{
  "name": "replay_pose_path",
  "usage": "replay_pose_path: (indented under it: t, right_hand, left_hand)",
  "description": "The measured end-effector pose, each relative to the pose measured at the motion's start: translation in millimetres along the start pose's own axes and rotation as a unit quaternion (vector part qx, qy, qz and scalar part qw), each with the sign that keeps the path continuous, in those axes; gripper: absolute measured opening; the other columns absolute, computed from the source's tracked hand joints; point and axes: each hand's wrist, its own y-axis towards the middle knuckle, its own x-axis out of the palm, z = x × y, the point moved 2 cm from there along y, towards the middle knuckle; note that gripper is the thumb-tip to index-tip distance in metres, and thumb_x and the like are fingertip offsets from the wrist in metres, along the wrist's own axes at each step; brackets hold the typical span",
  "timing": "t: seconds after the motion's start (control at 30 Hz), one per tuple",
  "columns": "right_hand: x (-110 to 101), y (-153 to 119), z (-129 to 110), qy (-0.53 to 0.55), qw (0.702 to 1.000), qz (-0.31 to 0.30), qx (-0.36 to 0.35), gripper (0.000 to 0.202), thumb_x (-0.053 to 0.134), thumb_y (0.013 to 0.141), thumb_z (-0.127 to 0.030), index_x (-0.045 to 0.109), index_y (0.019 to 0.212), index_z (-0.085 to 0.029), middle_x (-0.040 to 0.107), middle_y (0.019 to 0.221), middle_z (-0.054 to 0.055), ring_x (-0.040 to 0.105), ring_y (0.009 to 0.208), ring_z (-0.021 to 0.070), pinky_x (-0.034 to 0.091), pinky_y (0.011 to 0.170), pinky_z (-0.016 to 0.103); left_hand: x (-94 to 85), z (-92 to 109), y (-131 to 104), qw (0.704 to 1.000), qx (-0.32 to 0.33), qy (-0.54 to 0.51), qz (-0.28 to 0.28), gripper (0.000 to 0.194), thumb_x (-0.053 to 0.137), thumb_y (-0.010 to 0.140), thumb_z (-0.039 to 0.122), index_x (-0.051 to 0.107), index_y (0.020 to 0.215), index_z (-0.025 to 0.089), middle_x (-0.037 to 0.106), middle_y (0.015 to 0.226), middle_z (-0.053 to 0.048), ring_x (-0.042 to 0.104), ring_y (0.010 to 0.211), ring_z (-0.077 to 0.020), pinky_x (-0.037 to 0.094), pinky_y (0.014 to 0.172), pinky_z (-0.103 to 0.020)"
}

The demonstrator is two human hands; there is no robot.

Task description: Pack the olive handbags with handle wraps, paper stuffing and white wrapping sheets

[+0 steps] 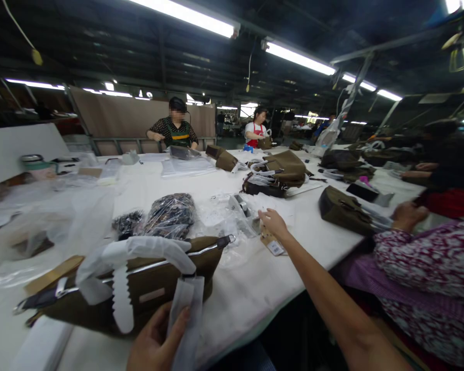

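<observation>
Near the front edge of the white table [251, 296], left of its middle, sits a long olive-brown cloth bag [158, 281], with its zip side up. In this head view, the left hand [160, 337] pinches a flat strap in thin white wrap [187, 309] between the thumb and the fingers, in front of the bag. The right hand [272, 222] reaches out over the table, past the bag's right end, right by a brown card tag with a white label [272, 243]. I cannot tell if its fingers pinch anything.

To do this well, I think a soft pinch on the strap is best, since the thin wrap could rip or slide. The reaching arm should go around the bag, so it does not bump it. A light touch would help near the card tag too, because card can bend.

The bag looks wide and a bit slumped. A silver zip [150, 267] runs along the top, with a dark tab at each end. A small pale pinkish patch [152, 294] sits on the front. The curved handle [139, 247] is wrapped in white too, and a strip with a wavy edge [121, 301] hangs down over the front.
</observation>
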Motion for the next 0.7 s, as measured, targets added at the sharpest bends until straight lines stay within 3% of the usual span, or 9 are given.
replay_pose_path:
  t: [0.1, 0.2, 0.43, 0.57, 0.7]
  right_hand:
    - [18, 21, 9, 0.011, 0.997, -0.062, 0.051, 0.023, 0.064, 0.097, -0.036, 0.069, 0.105, -0.015, 0.069, 0.117, 0.008, 0.064, 0.111, 0.0236, 0.049, 0.102, 0.048]
    - [29, 24, 11, 0.052, 0.991, -0.096, 0.080, 0.025, 0.064, 0.097, -0.035, 0.067, 0.110, -0.014, 0.068, 0.115, 0.008, 0.066, 0.105, 0.0230, 0.055, 0.093, 0.045]
    - [18, 21, -1, 0.188, 0.976, -0.075, 0.082, 0.023, 0.065, 0.096, -0.033, 0.067, 0.108, -0.013, 0.068, 0.115, 0.008, 0.067, 0.102, 0.0209, 0.056, 0.089, 0.041]
    - [7, 3, 7, 0.241, 0.965, -0.060, 0.080, 0.020, 0.066, 0.096, -0.033, 0.067, 0.098, -0.013, 0.071, 0.100, 0.005, 0.068, 0.090, 0.0171, 0.057, 0.080, 0.034]
    - [13, -27, 32, 0.252, 0.962, -0.055, 0.093, 0.025, 0.065, 0.096, -0.036, 0.066, 0.087, -0.013, 0.068, 0.078, 0.000, 0.064, 0.065, 0.0115, 0.055, 0.064, 0.027]
  left_hand:
    - [-0.7, 1, 0, 1.000, 0.008, 0.017, 0.002, 0.060, 0.076, 0.069, 0.067, 0.071, 0.104, 0.019, 0.079, 0.106, -0.008, 0.071, 0.108, -0.0304, 0.056, 0.090, -0.027]
    - [-0.7, 2, 0, 1.000, 0.021, 0.018, 0.001, 0.060, 0.076, 0.069, 0.067, 0.071, 0.103, 0.018, 0.079, 0.106, -0.008, 0.071, 0.106, -0.0306, 0.057, 0.089, -0.028]
    - [-0.9, 4, 0, 1.000, 0.019, 0.013, 0.004, 0.057, 0.078, 0.067, 0.065, 0.073, 0.101, 0.019, 0.079, 0.102, -0.008, 0.070, 0.109, -0.0336, 0.056, 0.091, -0.033]
    - [-2.4, 5, 0, 1.000, 0.017, 0.024, 0.001, 0.058, 0.076, 0.067, 0.067, 0.073, 0.101, 0.020, 0.079, 0.105, -0.008, 0.069, 0.110, -0.0341, 0.054, 0.096, -0.034]
    - [-3.9, 3, 1, 1.000, 0.008, 0.026, -0.006, 0.059, 0.076, 0.067, 0.068, 0.072, 0.102, 0.020, 0.078, 0.108, -0.008, 0.068, 0.111, -0.0339, 0.052, 0.098, -0.034]
